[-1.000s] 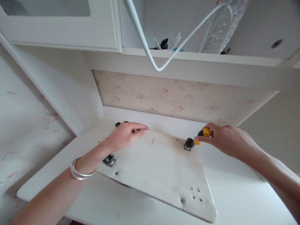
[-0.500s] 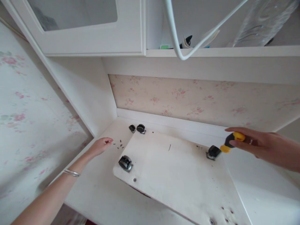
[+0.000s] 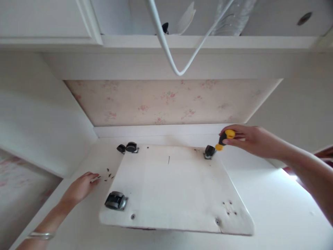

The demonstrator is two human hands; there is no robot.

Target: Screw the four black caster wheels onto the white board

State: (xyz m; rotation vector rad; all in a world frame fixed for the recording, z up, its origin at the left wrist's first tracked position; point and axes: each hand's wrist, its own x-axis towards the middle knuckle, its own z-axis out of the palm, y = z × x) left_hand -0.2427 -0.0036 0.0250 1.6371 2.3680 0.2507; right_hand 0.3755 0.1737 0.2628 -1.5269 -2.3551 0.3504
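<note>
My right hand [image 3: 241, 135] holds the screwdriver [image 3: 223, 138] by the wheel [image 3: 209, 151] at the board's [image 3: 169, 187] far right corner, and if my left hand [image 3: 79, 189], maybe pinching something, I can't tell, bumps the screws [image 3: 109, 175] by the left edge, they could scatter.

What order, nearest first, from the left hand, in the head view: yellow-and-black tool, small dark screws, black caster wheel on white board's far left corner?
1. Small dark screws: right of the left hand.
2. Black caster wheel: white board, far left corner.
3. Yellow-and-black tool: in the right hand.
</note>
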